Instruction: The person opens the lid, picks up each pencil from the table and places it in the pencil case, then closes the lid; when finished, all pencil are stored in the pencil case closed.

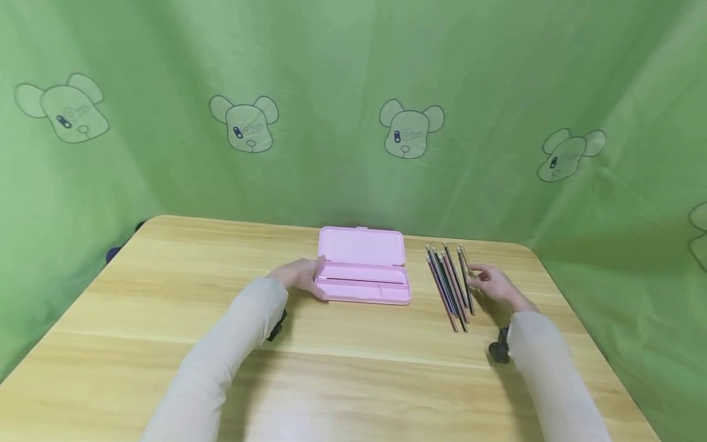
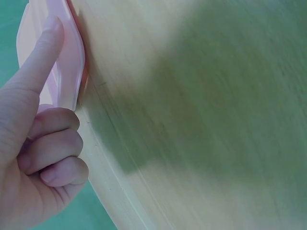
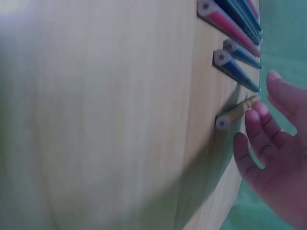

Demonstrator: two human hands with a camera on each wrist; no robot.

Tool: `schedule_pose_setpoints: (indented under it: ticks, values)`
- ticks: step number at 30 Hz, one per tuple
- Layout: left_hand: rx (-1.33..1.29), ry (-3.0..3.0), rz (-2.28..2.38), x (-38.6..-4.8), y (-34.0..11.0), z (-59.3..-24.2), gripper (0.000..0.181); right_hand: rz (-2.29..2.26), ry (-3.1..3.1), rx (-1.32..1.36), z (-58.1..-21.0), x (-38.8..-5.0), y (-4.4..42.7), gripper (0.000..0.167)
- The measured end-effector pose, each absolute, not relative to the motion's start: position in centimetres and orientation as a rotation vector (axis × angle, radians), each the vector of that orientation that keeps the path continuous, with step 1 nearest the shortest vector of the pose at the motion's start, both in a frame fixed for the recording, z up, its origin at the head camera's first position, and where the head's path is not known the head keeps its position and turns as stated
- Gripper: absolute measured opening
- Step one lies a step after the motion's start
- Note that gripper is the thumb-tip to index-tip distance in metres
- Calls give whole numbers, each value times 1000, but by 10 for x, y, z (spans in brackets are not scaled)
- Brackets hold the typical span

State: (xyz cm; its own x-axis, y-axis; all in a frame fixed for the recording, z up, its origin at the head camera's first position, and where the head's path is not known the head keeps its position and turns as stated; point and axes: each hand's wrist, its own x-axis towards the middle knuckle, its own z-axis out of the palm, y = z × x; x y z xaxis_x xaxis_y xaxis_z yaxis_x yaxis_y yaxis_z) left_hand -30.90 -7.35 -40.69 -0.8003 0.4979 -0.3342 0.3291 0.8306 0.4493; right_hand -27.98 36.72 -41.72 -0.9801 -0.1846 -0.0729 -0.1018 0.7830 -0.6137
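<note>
A pink pencil case (image 1: 361, 245) lies with its lid raised and its compartments facing up, near the table's back edge. At its left end is my left hand (image 1: 298, 274); in the left wrist view the thumb (image 2: 48, 45) lies along the case and several fingers are curled beside it. To the right of the case several dark and red pencils (image 1: 446, 288) lie in a loose bundle. My right hand (image 1: 493, 285) is at the yellow pencil (image 3: 235, 115) on the bundle's right side. Its fingertips seem to touch that pencil, while the thumb stands apart.
The wooden table (image 1: 342, 380) has rounded back corners. Green curtain (image 1: 326, 49) with bear-head drawings hangs close behind and along both sides. Dark wrist devices show under both sleeves, one of them a black device (image 1: 499, 347) at the right wrist.
</note>
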Motion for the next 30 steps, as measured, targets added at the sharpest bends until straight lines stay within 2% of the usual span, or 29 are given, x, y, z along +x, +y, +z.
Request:
schedule_pose_setpoints:
  ticks: [6,30]
  values:
    - [611,2569,531,-307,-75,-408,107,-904,2803,-177,-420,-279,370,55]
    - [616,2583,516,-308,-74,-408,108,-760,2883,-89,-422,-280,366,41]
